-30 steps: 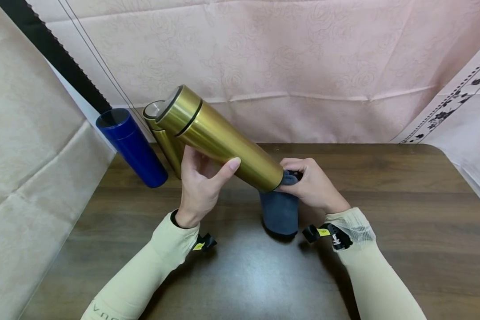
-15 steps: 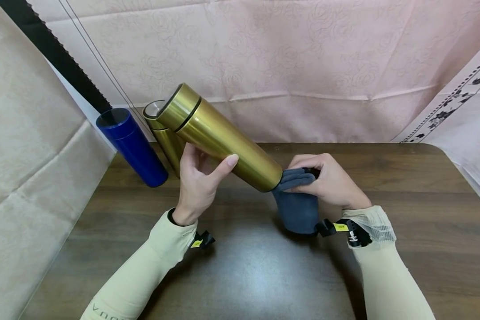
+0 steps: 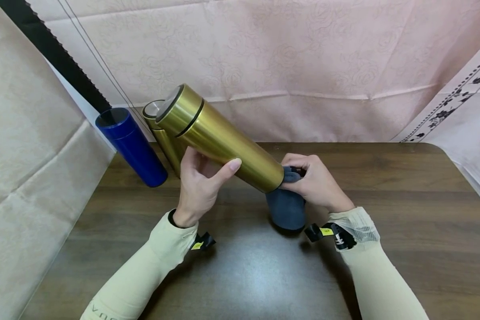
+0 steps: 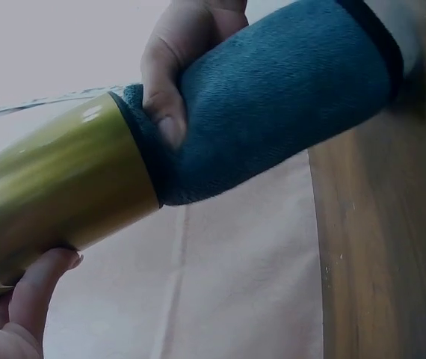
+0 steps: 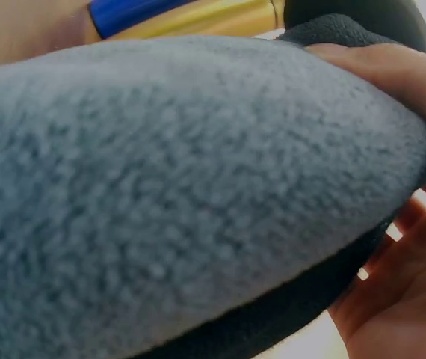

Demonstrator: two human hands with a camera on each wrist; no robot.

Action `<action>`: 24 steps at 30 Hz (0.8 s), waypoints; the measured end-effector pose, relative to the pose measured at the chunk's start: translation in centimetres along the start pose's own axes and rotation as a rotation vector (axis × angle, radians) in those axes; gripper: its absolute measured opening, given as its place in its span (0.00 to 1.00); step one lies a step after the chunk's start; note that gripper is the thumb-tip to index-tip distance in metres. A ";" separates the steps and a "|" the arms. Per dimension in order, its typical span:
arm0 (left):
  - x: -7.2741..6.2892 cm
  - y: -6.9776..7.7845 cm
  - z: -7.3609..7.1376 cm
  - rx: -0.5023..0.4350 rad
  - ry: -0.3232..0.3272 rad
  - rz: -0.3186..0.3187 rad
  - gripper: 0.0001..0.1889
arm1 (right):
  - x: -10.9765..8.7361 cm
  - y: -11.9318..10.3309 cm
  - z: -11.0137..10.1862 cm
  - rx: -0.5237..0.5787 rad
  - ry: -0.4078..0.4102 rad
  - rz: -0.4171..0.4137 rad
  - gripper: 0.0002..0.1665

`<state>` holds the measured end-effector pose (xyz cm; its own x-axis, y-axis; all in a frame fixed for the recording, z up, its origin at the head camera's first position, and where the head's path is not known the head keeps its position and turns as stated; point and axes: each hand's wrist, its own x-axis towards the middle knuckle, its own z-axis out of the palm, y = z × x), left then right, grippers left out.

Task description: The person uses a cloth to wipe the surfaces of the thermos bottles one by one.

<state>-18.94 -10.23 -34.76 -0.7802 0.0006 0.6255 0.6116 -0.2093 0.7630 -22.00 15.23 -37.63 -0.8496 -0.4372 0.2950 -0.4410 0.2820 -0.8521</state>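
Observation:
My left hand (image 3: pixel 200 186) grips a gold thermos flask (image 3: pixel 228 144) around its middle, tilted so that its lid points up and left and its base down and right. In my right hand (image 3: pixel 314 182) a folded blue-grey cloth (image 3: pixel 286 209) is pinched and pressed to the flask's base. Its loose part hangs down toward the table. The left wrist view has the thumb on the cloth (image 4: pixel 288 97), right at the base's rim. Fuzzy cloth (image 5: pixel 198 194) fills most of the right wrist view, with the flask's dark base above it.
A blue flask (image 3: pixel 132 149) and a second gold flask (image 3: pixel 166 144) stand at the back left of the wooden table (image 3: pixel 384 249); the held flask partly covers the gold one. Pale patterned fabric (image 3: pixel 304 58) hangs behind and at both sides.
My right hand moved right with the cloth, away from the flask's base, then back left against it. The flask in my left hand stays nearly still, shifting only slightly.

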 end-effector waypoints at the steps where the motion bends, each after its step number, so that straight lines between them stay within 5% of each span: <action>1: 0.0 0.0 0.0 0.007 0.003 -0.001 0.24 | 0.0 0.0 0.2 -0.011 -0.016 0.002 0.10; 6: 0.1 -0.1 -0.1 0.037 0.017 -0.021 0.24 | -0.2 -0.5 0.1 -0.044 -0.113 -0.012 0.08; 12: 0.2 -0.1 -0.4 0.062 0.038 -0.055 0.21 | -0.6 -1.0 -1.3 0.043 -0.192 -0.064 0.06; 17: 0.1 -0.2 -0.5 0.060 0.053 -0.070 0.20 | -0.9 -1.2 -2.3 0.087 -0.127 -0.031 0.10; 24: 0.0 -0.2 -0.5 0.057 0.052 -0.047 0.19 | -0.5 -1.1 -1.9 -0.006 0.018 0.038 0.11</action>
<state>-19.15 -10.65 -34.95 -0.8129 -0.0424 0.5808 0.5797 -0.1544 0.8001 -21.61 16.80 -35.98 -0.8710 -0.4103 0.2701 -0.4096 0.3032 -0.8604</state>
